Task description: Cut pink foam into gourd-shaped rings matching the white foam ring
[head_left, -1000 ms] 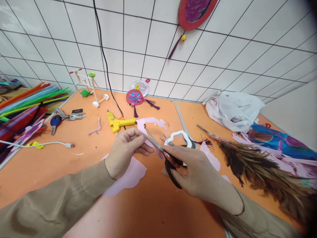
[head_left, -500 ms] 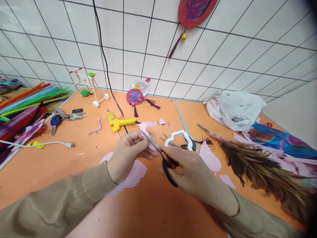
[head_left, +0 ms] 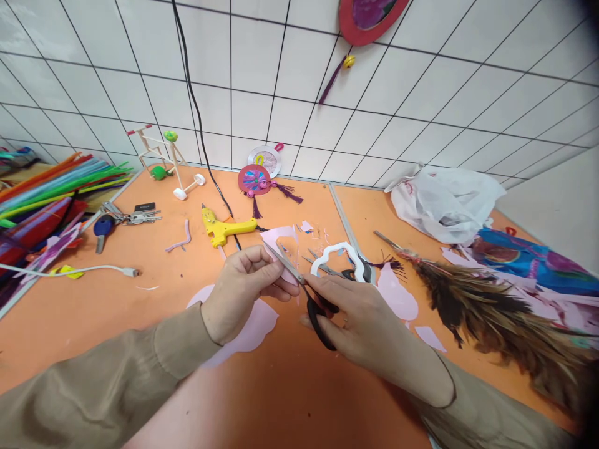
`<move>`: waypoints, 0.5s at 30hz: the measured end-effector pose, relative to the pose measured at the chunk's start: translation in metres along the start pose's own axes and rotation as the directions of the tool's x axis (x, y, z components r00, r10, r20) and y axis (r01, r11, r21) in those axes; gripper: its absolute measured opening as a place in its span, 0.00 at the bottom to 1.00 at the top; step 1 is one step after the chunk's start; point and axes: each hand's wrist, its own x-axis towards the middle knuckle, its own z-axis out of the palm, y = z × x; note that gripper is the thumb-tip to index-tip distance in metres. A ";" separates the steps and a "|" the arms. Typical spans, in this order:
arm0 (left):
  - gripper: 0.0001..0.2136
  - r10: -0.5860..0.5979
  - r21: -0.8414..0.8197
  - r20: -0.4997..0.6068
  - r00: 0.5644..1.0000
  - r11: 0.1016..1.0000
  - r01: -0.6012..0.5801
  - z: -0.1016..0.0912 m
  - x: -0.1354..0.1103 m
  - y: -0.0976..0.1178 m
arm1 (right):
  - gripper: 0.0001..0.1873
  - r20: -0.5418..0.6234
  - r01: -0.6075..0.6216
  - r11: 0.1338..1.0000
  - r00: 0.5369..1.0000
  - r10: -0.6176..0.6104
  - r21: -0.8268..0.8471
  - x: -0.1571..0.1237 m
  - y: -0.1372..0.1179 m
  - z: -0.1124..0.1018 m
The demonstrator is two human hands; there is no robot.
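Note:
My left hand (head_left: pixel 248 284) pinches a small piece of pink paper (head_left: pixel 287 278) between thumb and fingers. In my right hand (head_left: pixel 365 318) is a pair of scissors (head_left: pixel 319 321) with black handles, its blades nearly closed and lying along the paper by my left thumb. Beneath my left wrist lies a larger pink paper shape (head_left: pixel 250 333) with a wavy edge. Just beyond my right hand, a white scalloped ring (head_left: pixel 330 251) rests over a second pair of scissors (head_left: pixel 349 274). Pink paper scraps (head_left: pixel 281 232) lie behind my fingers.
A yellow glue gun (head_left: pixel 227 231) lies beyond my left hand. Keys (head_left: pixel 103 227), a white cable (head_left: pixel 103 268) and pipe cleaners (head_left: pixel 70 181) are at left. A feather duster (head_left: pixel 472 299), a white plastic bag (head_left: pixel 444 202) and pink paper pieces (head_left: pixel 397 293) are at right. Tasselled ornaments (head_left: pixel 255 179) stand by the tiled wall.
Both hands, the paper and the scissors hold almost the same pose. The view has shifted very slightly; a pink strip behind the fingers sits a little differently.

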 end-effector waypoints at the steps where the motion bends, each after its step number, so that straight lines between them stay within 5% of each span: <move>1: 0.07 -0.002 0.001 0.000 1.000 1.000 0.002 0.000 0.000 0.000 | 0.04 0.000 0.000 1.000 1.000 0.000 0.004 0.000 0.000 0.000; 15: 0.09 -0.009 -0.003 0.015 1.000 1.000 0.009 0.003 -0.001 0.002 | 0.07 -0.035 0.032 0.999 0.999 -0.033 -0.025 -0.002 0.002 0.004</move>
